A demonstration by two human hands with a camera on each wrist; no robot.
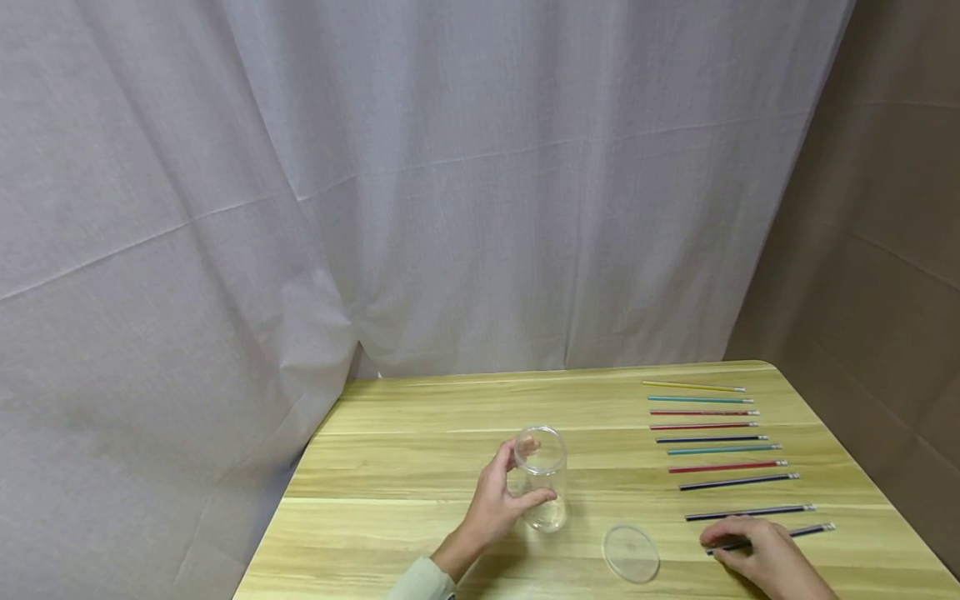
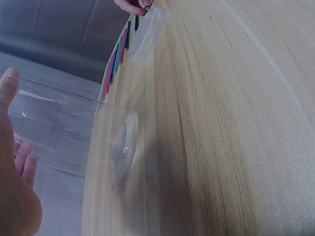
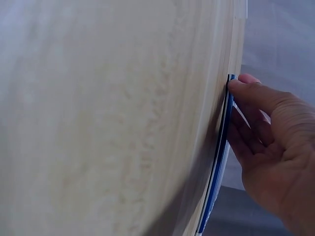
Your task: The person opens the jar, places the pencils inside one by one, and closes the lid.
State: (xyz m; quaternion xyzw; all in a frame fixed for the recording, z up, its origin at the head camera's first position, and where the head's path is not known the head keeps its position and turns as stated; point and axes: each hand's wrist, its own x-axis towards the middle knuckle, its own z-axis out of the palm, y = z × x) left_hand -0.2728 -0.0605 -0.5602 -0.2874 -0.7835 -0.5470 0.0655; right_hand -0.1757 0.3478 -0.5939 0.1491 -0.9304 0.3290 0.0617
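My left hand (image 1: 497, 498) grips a clear plastic jar (image 1: 553, 487), its thumb on the near side and fingers behind. The jar stands upright with its mouth uncovered, and no contents show inside. My right hand (image 1: 767, 557) pinches a dark blue pencil (image 3: 219, 152) near one end, between thumb and fingers. That pencil lies low along the tabletop, its eraser end (image 1: 828, 527) pointing right. A round clear lid (image 1: 632, 554) lies flat on the table between the two hands.
Several pencils lie in a column on the right of the wooden table (image 1: 420, 467), among them a yellow pencil (image 1: 693, 386), a red pencil (image 1: 727, 467) and a dark pencil (image 1: 750, 513) nearest my right hand. Grey curtains (image 1: 480, 250) hang behind the table.
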